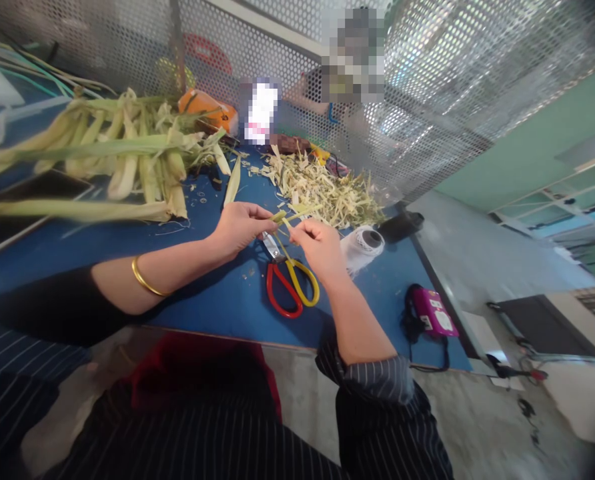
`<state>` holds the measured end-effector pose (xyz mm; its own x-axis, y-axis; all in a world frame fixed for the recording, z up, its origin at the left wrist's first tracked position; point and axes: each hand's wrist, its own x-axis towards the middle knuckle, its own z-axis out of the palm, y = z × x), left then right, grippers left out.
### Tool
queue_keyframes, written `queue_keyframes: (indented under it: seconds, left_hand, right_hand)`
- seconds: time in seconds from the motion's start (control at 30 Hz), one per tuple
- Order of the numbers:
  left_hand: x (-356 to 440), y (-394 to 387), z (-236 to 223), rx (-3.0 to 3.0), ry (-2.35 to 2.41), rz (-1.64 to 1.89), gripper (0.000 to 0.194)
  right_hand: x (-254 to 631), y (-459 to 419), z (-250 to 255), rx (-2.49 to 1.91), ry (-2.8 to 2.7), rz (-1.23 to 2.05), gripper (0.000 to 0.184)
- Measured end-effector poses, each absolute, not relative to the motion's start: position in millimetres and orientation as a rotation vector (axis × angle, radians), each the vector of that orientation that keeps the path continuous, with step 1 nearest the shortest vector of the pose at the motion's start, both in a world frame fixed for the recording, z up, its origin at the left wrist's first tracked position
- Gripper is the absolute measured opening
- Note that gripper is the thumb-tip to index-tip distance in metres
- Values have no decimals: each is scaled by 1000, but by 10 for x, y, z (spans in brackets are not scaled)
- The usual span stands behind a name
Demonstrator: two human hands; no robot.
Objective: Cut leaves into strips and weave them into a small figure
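My left hand (240, 225) and my right hand (319, 245) are both pinched on a thin pale green leaf strip (290, 217) held between them just above the blue table (217, 300). Scissors (290, 280) with one red and one yellow handle lie on the table directly below my hands. A spool of white thread (362, 245) stands just right of my right hand. A gold bangle sits on my left wrist.
A pile of long green leaves (112, 150) covers the table's far left, and a heap of leaf trimmings (322, 187) lies behind my hands. A pink device with a black strap (430, 313) rests near the right edge. A perforated metal screen (427, 87) closes the back; another person sits behind it.
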<state>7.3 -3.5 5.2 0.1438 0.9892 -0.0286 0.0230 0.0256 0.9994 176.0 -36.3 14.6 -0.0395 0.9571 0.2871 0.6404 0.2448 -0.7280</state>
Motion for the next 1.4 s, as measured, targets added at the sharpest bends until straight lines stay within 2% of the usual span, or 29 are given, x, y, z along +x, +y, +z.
queue_keyframes:
  seconds: [0.37,0.43,0.53,0.63,0.7,0.87,1.03,1.27,1.4]
  left_hand:
    - [85,-46,-115,1623,1093,1051,22]
    - [77,-42,-109,1709,1108,1046,21]
    - [62,-33,-72,1779,1108,1040,17]
    - [62,-32,-38,1774,1098,1015,15]
    - [69,-38,-27,1753,1091,995,14]
    - [71,-60,-15,1834,1029,915,16]
    - [30,-45,20,1902,981,814,22]
    - [16,-42,78,2024,861,632,23]
    - [17,-38,96,2077,780,592,22]
  right_hand:
    - [1700,-356,46,-1529,-1800,319,23]
    - [1704,-352,4,-1526,-1685,437,15]
    - [1723,-350,-4,-1461,-1566,668,35]
    - [1730,-363,65,-1452,-1608,807,26]
    - [1721,-374,117,-1470,-1614,830,27]
    - [1729,-353,142,-1448,-1580,730,11]
    - [1785,-344,162,-1442,-1601,700,13]
    - [1776,-415,251,-1490,-1813,377,11]
    - [1777,-402,262,-1367,-1705,701,14]
